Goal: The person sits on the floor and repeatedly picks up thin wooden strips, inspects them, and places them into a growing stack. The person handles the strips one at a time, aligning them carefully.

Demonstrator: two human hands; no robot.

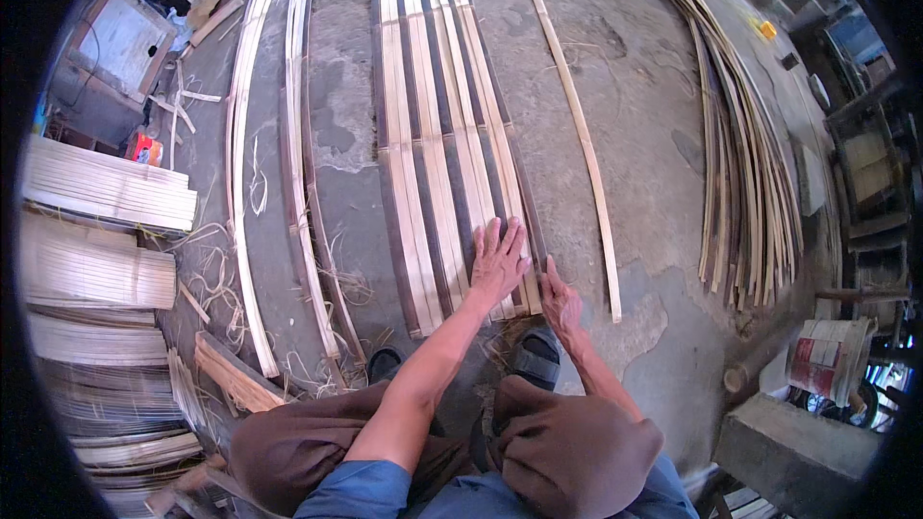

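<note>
Nearest to me I see my knees and one sandal on the concrete floor. Just beyond, my left hand lies flat, fingers spread, on the near ends of the laid strips. I think it presses them down so they stay side by side and do not slide. My right hand rests at the right edge of the same strips, fingers together and pointing along the outermost one; it seems to push this strip against its neighbours, but I cannot tell if it pinches anything. The two hands are close, almost touching.

The strips, light and dark in turn, run away from me in one tight band. To the right, a single strip lies apart, with bare floor between, so there is room there. To the left lie two thin rows of strips. Far right a big bundle curves along the floor. At the left rim are flat stacks, with loose shavings beside them.
</note>
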